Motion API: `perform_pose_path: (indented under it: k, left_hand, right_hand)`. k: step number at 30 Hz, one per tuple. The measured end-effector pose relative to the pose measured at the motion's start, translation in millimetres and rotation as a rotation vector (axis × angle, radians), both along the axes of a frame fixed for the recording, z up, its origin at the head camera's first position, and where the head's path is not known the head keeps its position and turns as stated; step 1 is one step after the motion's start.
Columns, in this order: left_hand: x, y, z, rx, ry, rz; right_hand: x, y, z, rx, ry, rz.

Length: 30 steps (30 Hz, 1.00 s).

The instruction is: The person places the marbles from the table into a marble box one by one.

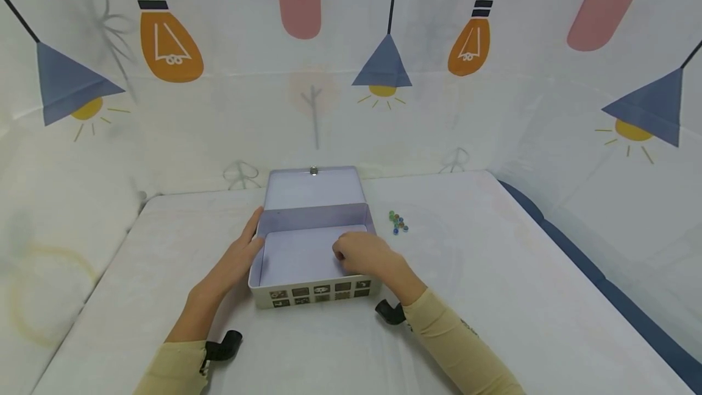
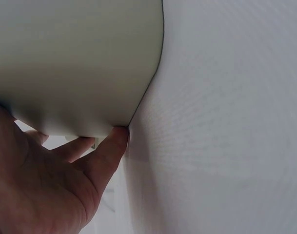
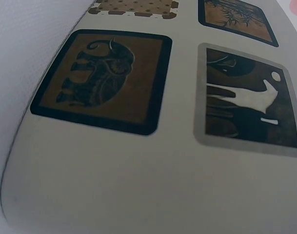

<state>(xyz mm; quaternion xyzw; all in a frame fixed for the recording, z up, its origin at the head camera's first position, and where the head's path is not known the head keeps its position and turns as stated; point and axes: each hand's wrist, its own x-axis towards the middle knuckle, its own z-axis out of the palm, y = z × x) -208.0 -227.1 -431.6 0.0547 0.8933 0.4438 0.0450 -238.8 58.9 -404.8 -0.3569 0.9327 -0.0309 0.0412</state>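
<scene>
A white tin box [image 1: 315,293] with a pale lilac inside stands on the table, its hinged lid tipped back. My left hand [image 1: 237,261] is at its left side, thumb at the rim. In the left wrist view, extended fingers [image 2: 107,158] of that hand touch the outer wall near the bottom edge. Over the front right of the box's inside, my right hand [image 1: 364,253] has curled fingers; I cannot tell whether something is in them. Small printed picture squares [image 3: 102,83] on the box front fill the right wrist view, where the hand is hidden.
Several glass marbles [image 1: 397,222] lie clustered on the white-covered table [image 1: 466,297], right of the box. A small metal clasp [image 1: 314,170] sits at the lid's far edge. Behind the table hangs a white cloth [image 1: 340,120] printed with lamps and bulbs.
</scene>
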Motion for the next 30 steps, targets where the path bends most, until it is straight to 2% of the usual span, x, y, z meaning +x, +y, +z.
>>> perform_pose_path:
  k: [3,14,18,21,30]
  left_hand:
    - [0.0,0,-0.6,0.001,-0.003,0.002]
    - [0.6,0,0.3,0.004,-0.009,-0.002]
    - [1.1,-1,1.1,0.015,-0.009,-0.003]
    - [1.1,-2,1.1,0.013,-0.010,0.000]
    - [0.6,-1,0.9,0.028,-0.002,-0.014]
  right_hand:
    - [-1.6,0,0.1,-0.025,-0.011,0.004]
    - [-7.1,9,11.6,-0.219,-0.110,0.058]
    - [-9.8,17,18.3,-0.291,-0.132,0.052]
    - [-12.9,25,24.8,-0.346,-0.119,0.040]
    - [-26.0,56,35.2,-0.488,0.006,-0.014]
